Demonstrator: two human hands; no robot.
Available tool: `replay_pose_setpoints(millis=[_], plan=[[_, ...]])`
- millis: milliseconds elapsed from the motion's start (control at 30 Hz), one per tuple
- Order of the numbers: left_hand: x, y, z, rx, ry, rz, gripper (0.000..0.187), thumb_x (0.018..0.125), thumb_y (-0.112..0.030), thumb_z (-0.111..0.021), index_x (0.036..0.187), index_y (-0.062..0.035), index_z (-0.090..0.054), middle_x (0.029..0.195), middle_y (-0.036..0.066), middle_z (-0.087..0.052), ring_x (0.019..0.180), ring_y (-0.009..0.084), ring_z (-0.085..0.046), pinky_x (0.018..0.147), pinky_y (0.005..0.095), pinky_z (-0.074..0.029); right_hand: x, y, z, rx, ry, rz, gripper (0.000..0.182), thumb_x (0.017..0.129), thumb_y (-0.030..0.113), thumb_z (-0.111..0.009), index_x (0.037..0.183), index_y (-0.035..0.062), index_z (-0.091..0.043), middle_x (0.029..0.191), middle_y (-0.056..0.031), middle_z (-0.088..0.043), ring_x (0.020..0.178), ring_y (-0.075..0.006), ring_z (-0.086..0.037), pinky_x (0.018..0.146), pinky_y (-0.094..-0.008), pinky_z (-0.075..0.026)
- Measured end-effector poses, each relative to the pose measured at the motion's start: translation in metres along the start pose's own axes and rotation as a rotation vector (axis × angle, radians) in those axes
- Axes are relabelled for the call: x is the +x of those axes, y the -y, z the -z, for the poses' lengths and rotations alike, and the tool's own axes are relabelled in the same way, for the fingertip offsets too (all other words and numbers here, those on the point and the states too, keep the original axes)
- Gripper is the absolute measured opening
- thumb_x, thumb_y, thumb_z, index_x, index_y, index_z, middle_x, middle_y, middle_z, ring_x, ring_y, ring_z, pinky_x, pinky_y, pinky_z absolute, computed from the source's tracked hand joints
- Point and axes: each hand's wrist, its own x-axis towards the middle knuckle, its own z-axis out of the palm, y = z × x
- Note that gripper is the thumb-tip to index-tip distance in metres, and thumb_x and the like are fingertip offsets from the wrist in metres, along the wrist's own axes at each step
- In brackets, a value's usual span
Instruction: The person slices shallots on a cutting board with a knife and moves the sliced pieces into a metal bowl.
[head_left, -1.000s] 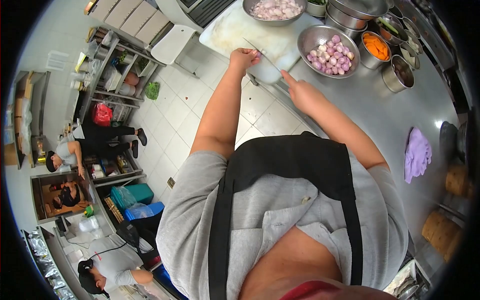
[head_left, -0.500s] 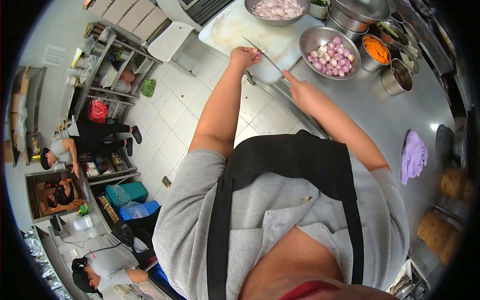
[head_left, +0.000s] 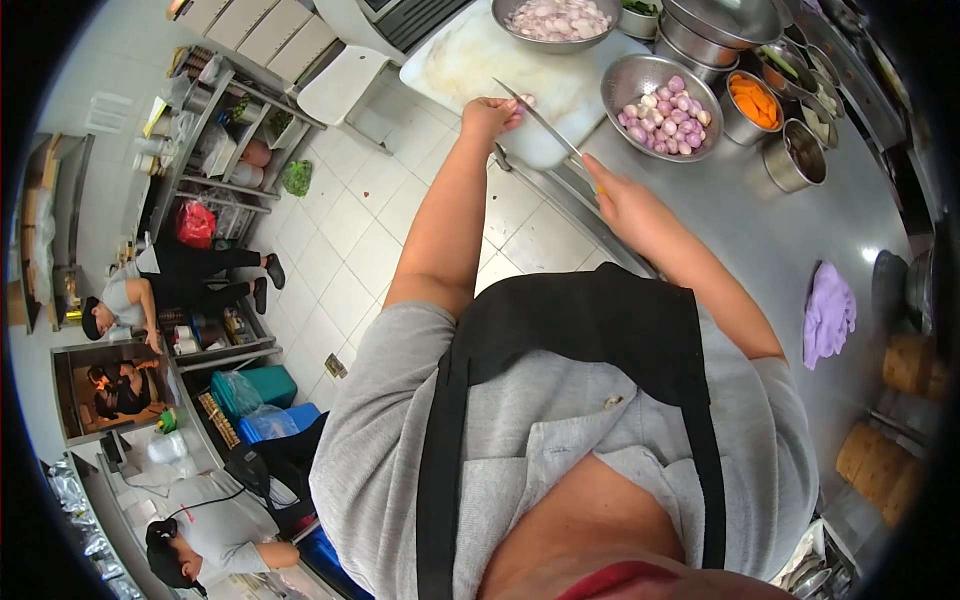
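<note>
My right hand (head_left: 628, 203) is wrapped around the handle of a knife (head_left: 540, 119), whose long blade slants up and left over the near edge of a white cutting board (head_left: 450, 65). My left hand (head_left: 489, 117) is closed, fingertips pinching a small shallot (head_left: 528, 100) right beside the blade. To the right of the board stands a metal colander (head_left: 615, 88) holding peeled purple shallots (head_left: 668, 122). At the board's far side, a metal bowl (head_left: 553, 43) contains sliced shallots (head_left: 560, 17).
Metal pots with orange pieces (head_left: 755, 102) and green vegetables sit right of the colander, near an open metal container (head_left: 795, 157). A purple cloth (head_left: 829, 312) lies on the steel counter (head_left: 740, 225). Two people (head_left: 200, 515) are off to the left, near shelves and a white chair (head_left: 342, 88).
My right hand has drawn the knife slightly back and to the right, and more of the handle shows. My left hand stays nearly in place at the shallot.
</note>
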Motion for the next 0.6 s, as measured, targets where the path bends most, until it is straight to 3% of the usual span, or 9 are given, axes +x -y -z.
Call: replay_pose_setpoints(millis=[167,367,433,600], plan=[[-0.003,-0.004,0.000,-0.005,0.005,0.028,0.017,0.086,-0.008,-0.063,0.093,0.0066,-0.057,0.086,0.011,-0.063,0.071,0.0160,-0.063,0.066,0.0246,-0.056,-0.006,0.015,0.014,0.028,0.059,-0.078,0.056,0.088,0.009,-0.048,0.141,0.0138,-0.030,0.094,-0.0263,-0.059,0.082,-0.0402,-0.058,0.074,-0.0460,-0.045],[-0.003,-0.003,-0.002,0.024,-0.009,0.026,0.018,0.086,-0.007,-0.062,0.095,0.0070,-0.056,0.087,0.011,-0.063,0.072,0.0163,-0.063,0.067,0.0249,-0.056,0.034,0.001,-0.008,0.009,0.110,-0.093,0.054,0.090,0.012,-0.044,0.141,0.0113,-0.029,0.080,-0.0248,-0.059,0.071,-0.0381,-0.059,0.068,-0.0454,-0.046],[-0.004,-0.003,-0.002,-0.008,-0.015,0.010,0.019,0.086,-0.007,-0.062,0.096,0.0079,-0.055,0.087,0.011,-0.063,0.073,0.0166,-0.063,0.067,0.0253,-0.057,0.055,-0.001,-0.018,0.051,0.105,-0.123,0.058,0.088,0.010,-0.047,0.143,0.0163,-0.027,0.075,-0.0247,-0.057,0.069,-0.0371,-0.057,0.067,-0.0445,-0.045],[-0.002,0.000,-0.001,-0.013,-0.019,-0.005,0.021,0.087,-0.008,-0.062,0.098,0.0087,-0.055,0.088,0.011,-0.063,0.073,0.0164,-0.063,0.067,0.0245,-0.057,0.049,0.006,-0.009,0.027,0.113,-0.130,0.056,0.089,0.012,-0.045,0.142,0.0138,-0.028,0.075,-0.0234,-0.058,0.069,-0.0364,-0.058,0.067,-0.0446,-0.045]])
